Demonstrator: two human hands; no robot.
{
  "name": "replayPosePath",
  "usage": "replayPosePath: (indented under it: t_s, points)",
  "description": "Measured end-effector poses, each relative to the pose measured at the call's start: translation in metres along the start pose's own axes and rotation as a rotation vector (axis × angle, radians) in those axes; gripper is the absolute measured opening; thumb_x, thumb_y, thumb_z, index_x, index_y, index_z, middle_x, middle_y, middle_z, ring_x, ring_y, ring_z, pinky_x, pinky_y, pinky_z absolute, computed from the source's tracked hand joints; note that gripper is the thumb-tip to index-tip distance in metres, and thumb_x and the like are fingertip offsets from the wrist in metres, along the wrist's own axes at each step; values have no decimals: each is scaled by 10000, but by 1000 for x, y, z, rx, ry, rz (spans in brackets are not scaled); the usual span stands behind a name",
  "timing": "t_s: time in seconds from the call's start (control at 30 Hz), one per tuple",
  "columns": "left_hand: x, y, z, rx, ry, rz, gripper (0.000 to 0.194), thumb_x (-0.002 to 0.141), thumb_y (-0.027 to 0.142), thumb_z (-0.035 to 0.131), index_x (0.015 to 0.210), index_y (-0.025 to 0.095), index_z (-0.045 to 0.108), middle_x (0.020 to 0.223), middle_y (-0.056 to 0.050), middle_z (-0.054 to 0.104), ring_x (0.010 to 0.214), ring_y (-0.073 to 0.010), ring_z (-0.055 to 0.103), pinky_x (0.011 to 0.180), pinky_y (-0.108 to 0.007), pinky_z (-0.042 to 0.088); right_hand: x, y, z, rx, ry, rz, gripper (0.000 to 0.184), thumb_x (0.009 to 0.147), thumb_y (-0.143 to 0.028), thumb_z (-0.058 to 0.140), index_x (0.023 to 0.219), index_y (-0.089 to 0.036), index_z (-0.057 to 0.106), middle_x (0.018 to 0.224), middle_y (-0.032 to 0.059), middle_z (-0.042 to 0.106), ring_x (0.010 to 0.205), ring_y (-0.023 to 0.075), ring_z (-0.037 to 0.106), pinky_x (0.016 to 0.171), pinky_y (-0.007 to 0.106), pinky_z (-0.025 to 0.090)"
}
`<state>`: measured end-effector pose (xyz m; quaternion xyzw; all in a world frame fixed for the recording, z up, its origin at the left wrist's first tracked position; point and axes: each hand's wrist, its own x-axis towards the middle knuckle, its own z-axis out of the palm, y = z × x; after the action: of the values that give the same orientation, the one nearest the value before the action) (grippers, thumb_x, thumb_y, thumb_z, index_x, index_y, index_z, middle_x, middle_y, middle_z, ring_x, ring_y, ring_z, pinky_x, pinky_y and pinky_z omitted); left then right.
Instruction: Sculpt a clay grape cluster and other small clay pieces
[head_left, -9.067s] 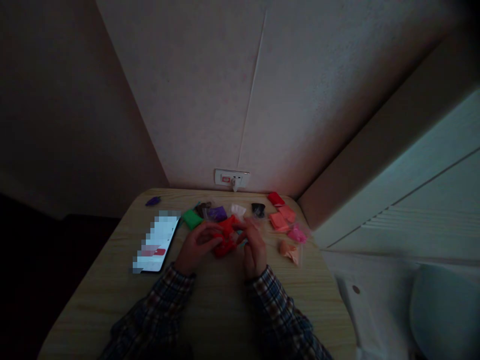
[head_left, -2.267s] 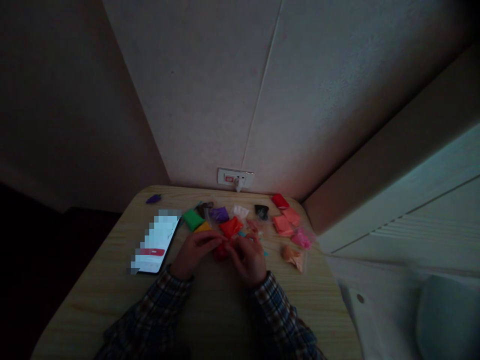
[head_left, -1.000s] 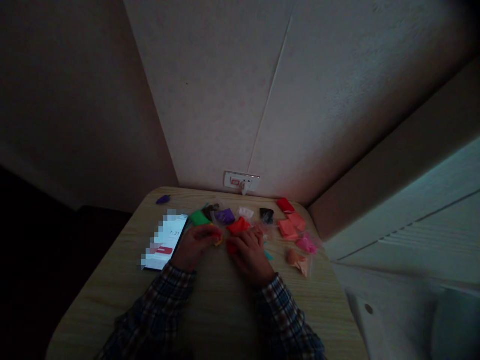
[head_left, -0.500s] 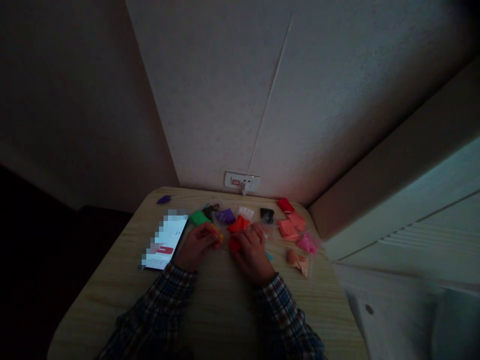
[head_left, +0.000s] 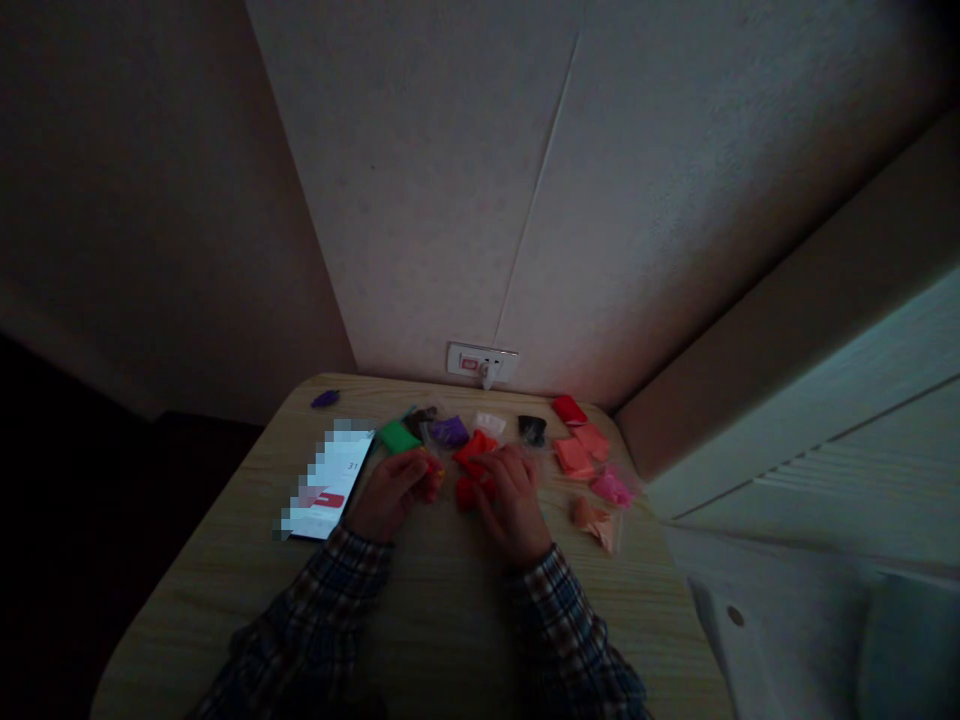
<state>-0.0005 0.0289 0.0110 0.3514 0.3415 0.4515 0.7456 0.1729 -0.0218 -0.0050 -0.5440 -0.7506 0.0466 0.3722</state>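
My left hand (head_left: 390, 492) is closed, thumb and fingers pinching a small red and yellow piece (head_left: 433, 482) that looks like modelling clay. My right hand (head_left: 514, 500) hovers just right of it, its thumb and fingers apart over a red clay-like lump (head_left: 466, 493) on the table. Whether a fingertip touches that lump I cannot tell. Right behind it lies a red packet (head_left: 474, 450). A purple packet (head_left: 451, 432) and a green packet (head_left: 397, 437) sit beyond my left hand. The fingers partly hide what lies beneath them.
A lit phone (head_left: 330, 480) lies left of my left hand on the wooden table (head_left: 450, 620). Several packets are spread to the right, among them pink (head_left: 613, 487), peach (head_left: 592, 520) and black (head_left: 532, 430). A wall socket (head_left: 481, 362) with a plug is behind the table.
My right hand's fingers have lifted and spread, so more of the red lump shows beneath them. My left hand keeps its pinch, nearly in place.
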Motion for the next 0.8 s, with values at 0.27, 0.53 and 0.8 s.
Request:
replayPosePath:
  t_s: [0.27, 0.53, 0.8]
  points:
    - [-1, 0, 1, 64, -11, -55, 336, 533, 318, 853, 763, 131, 696, 714, -49, 730, 571, -147, 654, 520, -220, 491, -2, 5, 2, 12, 40, 18, 270, 866, -141, 415, 1092, -198, 550, 1023, 74, 616, 1044, 243, 506, 971, 452, 322]
    - [-1, -1, 1, 109, -4, -4, 286, 471, 312, 872, 585, 132, 681, 516, 8, 649, 457, -87, 553, 442, -174, 419, 0, 2, -1, 33, 109, 44, 229, 854, -114, 415, 1004, -185, 574, 954, 85, 604, 990, 239, 526, 932, 433, 385]
    - [-2, -1, 1, 102, -46, -44, 349, 602, 470, 778, 682, 136, 718, 512, -14, 659, 391, -96, 536, 377, -184, 390, -1, 7, -6, 44, 118, 94, 241, 843, -108, 416, 996, -180, 587, 979, 94, 608, 1015, 242, 526, 913, 422, 406]
